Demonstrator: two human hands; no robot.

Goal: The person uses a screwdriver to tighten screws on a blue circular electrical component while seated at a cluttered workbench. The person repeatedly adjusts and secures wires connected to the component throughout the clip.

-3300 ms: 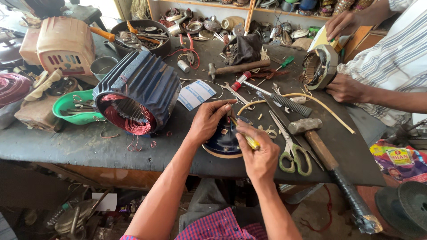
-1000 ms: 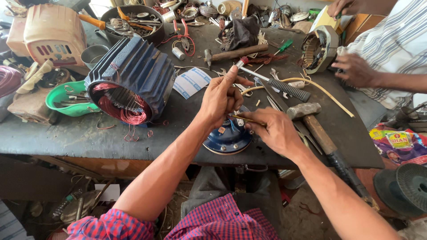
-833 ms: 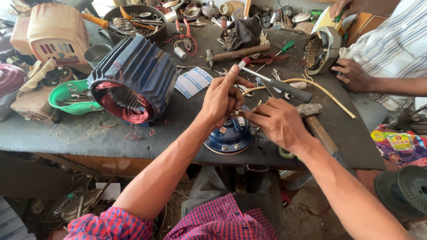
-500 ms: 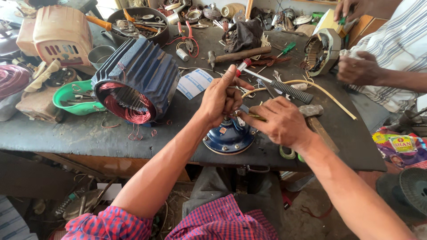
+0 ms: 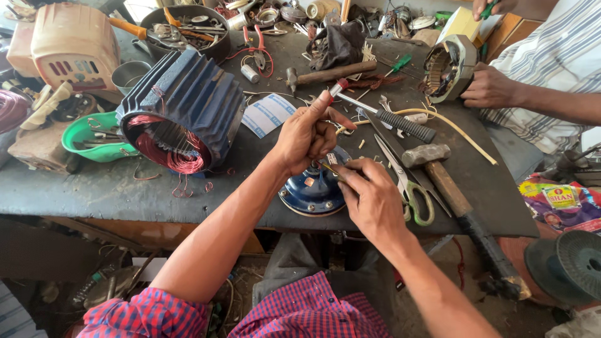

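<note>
On the dark bench [image 5: 94, 188], near its front edge, a blue round cover [image 5: 310, 191] lies flat, and both hands of the person in the checked shirt meet just above it. Compared with a few seconds ago, the yellow-handled tool is gone from the right hand [image 5: 372, 200], and the hands have risen a little from the cover, so the work seems to have passed from tool work to fine finger work. The left hand [image 5: 307, 134] is half closed, thumb up, and its fingers pinch a small metal part [image 5: 330, 159] together with the fingertips of the right hand; I cannot tell what exactly the part is. The right hand is curled, not a fist, and grips only this small piece. Left of the cover stands a big ribbed stator [image 5: 181, 119] with copper winding showing, untouched. To the right lie scissors [image 5: 407, 181] and a hammer [image 5: 438, 172], close by but free. At the far right another person's hand [image 5: 491, 87] holds a smaller stator [image 5: 447, 69] on the bench corner, apart from this work.
</note>
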